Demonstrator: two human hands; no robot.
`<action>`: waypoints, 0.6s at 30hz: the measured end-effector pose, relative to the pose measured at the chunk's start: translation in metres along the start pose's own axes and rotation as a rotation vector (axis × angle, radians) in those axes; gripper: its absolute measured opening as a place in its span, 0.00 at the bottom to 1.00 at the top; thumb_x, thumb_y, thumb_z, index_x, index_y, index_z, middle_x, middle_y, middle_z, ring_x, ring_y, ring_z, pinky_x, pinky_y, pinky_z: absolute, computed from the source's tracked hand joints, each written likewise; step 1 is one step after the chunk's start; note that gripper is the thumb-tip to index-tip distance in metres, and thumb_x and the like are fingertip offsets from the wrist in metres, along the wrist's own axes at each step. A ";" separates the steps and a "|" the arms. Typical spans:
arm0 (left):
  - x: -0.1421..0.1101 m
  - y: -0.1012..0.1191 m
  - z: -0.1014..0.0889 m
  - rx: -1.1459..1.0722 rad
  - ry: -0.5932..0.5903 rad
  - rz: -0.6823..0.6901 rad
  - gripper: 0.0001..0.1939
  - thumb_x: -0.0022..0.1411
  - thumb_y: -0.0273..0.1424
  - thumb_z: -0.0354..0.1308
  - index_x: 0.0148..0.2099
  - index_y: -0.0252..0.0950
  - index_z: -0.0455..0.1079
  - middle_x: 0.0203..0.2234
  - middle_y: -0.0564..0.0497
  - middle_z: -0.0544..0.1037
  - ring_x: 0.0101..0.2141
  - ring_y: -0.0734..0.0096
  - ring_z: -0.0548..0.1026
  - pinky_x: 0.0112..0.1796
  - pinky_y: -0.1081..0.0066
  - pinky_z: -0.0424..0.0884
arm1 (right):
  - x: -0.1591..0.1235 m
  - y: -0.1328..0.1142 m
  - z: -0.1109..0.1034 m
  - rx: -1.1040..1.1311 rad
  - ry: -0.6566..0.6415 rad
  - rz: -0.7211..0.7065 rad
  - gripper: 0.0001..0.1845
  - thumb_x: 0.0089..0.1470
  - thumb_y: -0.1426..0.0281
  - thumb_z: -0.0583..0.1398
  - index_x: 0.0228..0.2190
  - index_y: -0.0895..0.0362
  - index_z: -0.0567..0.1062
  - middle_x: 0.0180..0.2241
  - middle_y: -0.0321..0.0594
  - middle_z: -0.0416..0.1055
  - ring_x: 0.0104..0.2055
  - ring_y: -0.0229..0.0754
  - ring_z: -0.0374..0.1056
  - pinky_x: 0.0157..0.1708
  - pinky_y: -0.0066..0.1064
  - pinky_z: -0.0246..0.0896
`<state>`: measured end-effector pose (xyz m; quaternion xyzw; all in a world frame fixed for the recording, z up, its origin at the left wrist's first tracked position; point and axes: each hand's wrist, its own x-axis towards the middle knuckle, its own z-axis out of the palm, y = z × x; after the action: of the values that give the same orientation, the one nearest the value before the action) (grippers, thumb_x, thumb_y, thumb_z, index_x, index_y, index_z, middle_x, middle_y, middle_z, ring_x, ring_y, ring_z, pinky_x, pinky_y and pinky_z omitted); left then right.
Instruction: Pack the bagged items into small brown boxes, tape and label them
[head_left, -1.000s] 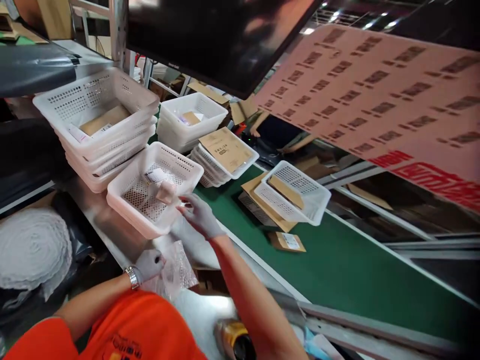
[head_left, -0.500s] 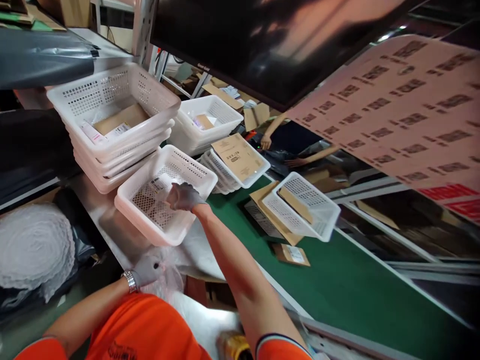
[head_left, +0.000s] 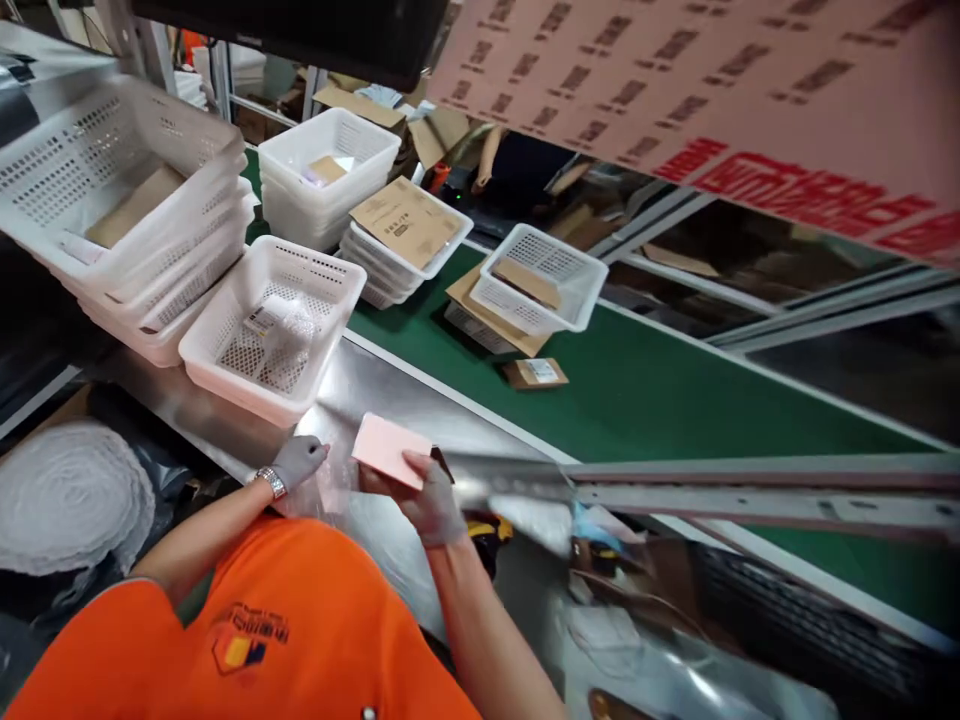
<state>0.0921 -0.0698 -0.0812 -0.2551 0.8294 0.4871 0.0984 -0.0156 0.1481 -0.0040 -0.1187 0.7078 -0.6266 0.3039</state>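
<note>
My right hand [head_left: 433, 502], in a grey glove with bare fingertips, grips a flat pink box [head_left: 384, 446] above the metal bench, thumb on top. To its left, my left hand [head_left: 301, 460], gloved and closed, holds a crumpled sheet of clear plastic wrap [head_left: 334, 488]. Just beyond both hands stands a white perforated basket [head_left: 247, 392]. Inside that basket lies a clear plastic packet [head_left: 281, 328] with a label.
White baskets are stacked at left [head_left: 176, 300]. More baskets, a small carton [head_left: 536, 373] and flat cardboard [head_left: 409, 222] sit along the green conveyor [head_left: 645, 400]. A wrap roll [head_left: 71, 500] lies lower left. A metal rail [head_left: 750, 490] crosses at right. Another person's hand [head_left: 484, 180] shows behind.
My right hand has come out of the near basket toward my body and now has the pink box. The left hand keeps hold of the plastic wrap. My view has swung right.
</note>
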 end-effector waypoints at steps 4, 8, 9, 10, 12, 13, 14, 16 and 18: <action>0.005 0.021 0.008 0.209 -0.032 0.041 0.22 0.81 0.37 0.56 0.32 0.35 0.77 0.29 0.49 0.80 0.33 0.67 0.72 0.36 0.67 0.58 | -0.040 0.045 0.001 -0.028 0.056 0.130 0.26 0.53 0.46 0.69 0.40 0.56 0.84 0.35 0.45 0.84 0.34 0.48 0.72 0.31 0.36 0.67; 0.003 0.040 0.018 0.449 -0.046 0.102 0.22 0.84 0.38 0.55 0.40 0.34 0.84 0.36 0.44 0.86 0.37 0.64 0.77 0.39 0.66 0.61 | -0.057 0.060 0.003 -0.326 0.270 0.025 0.24 0.58 0.49 0.65 0.39 0.57 0.85 0.37 0.47 0.84 0.39 0.51 0.74 0.38 0.38 0.66; 0.002 0.044 0.021 0.494 -0.053 0.114 0.22 0.84 0.38 0.54 0.41 0.34 0.85 0.37 0.43 0.87 0.38 0.63 0.79 0.39 0.66 0.61 | -0.060 0.064 0.003 -0.375 0.323 0.004 0.24 0.61 0.50 0.63 0.39 0.57 0.85 0.37 0.48 0.84 0.38 0.51 0.73 0.38 0.38 0.65; 0.001 0.047 0.023 0.529 -0.058 0.121 0.22 0.84 0.39 0.54 0.42 0.35 0.86 0.38 0.43 0.88 0.39 0.62 0.80 0.39 0.66 0.62 | -0.062 0.067 0.004 -0.411 0.362 -0.016 0.24 0.63 0.50 0.62 0.39 0.57 0.85 0.35 0.48 0.84 0.37 0.50 0.73 0.37 0.38 0.64; -0.002 0.052 0.027 0.576 -0.053 0.130 0.22 0.84 0.39 0.55 0.44 0.35 0.87 0.40 0.41 0.88 0.40 0.60 0.82 0.40 0.67 0.64 | -0.063 0.075 0.003 -0.469 0.376 -0.088 0.22 0.65 0.51 0.61 0.36 0.56 0.84 0.33 0.47 0.82 0.35 0.49 0.71 0.37 0.38 0.64; -0.004 0.053 0.028 0.594 -0.047 0.130 0.21 0.83 0.38 0.56 0.45 0.35 0.87 0.41 0.41 0.89 0.41 0.59 0.82 0.40 0.67 0.64 | -0.063 0.079 0.001 -0.502 0.359 -0.151 0.19 0.65 0.54 0.62 0.36 0.55 0.84 0.34 0.47 0.83 0.36 0.49 0.72 0.39 0.38 0.66; -0.005 0.055 0.029 0.608 -0.037 0.129 0.19 0.83 0.37 0.57 0.45 0.35 0.88 0.42 0.40 0.89 0.42 0.59 0.83 0.40 0.67 0.65 | -0.062 0.083 -0.002 -0.538 0.334 -0.224 0.16 0.64 0.57 0.62 0.38 0.55 0.85 0.37 0.48 0.85 0.39 0.51 0.73 0.42 0.39 0.68; -0.010 0.058 0.031 0.628 -0.018 0.121 0.17 0.81 0.35 0.58 0.46 0.35 0.88 0.43 0.40 0.89 0.43 0.59 0.83 0.41 0.67 0.66 | -0.058 0.090 -0.009 -0.600 0.260 -0.339 0.15 0.60 0.65 0.62 0.43 0.54 0.87 0.44 0.50 0.87 0.46 0.53 0.76 0.51 0.42 0.69; -0.017 0.061 0.032 0.641 -0.007 0.111 0.17 0.81 0.34 0.58 0.46 0.35 0.88 0.44 0.40 0.89 0.43 0.59 0.83 0.41 0.67 0.66 | -0.052 0.094 -0.015 -0.606 0.219 -0.333 0.16 0.58 0.66 0.62 0.43 0.54 0.88 0.45 0.50 0.88 0.48 0.54 0.76 0.52 0.43 0.69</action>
<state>0.0717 -0.0124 -0.0441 -0.1637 0.9529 0.2068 0.1497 0.0369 0.2065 -0.0792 -0.2491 0.8608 -0.4382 0.0712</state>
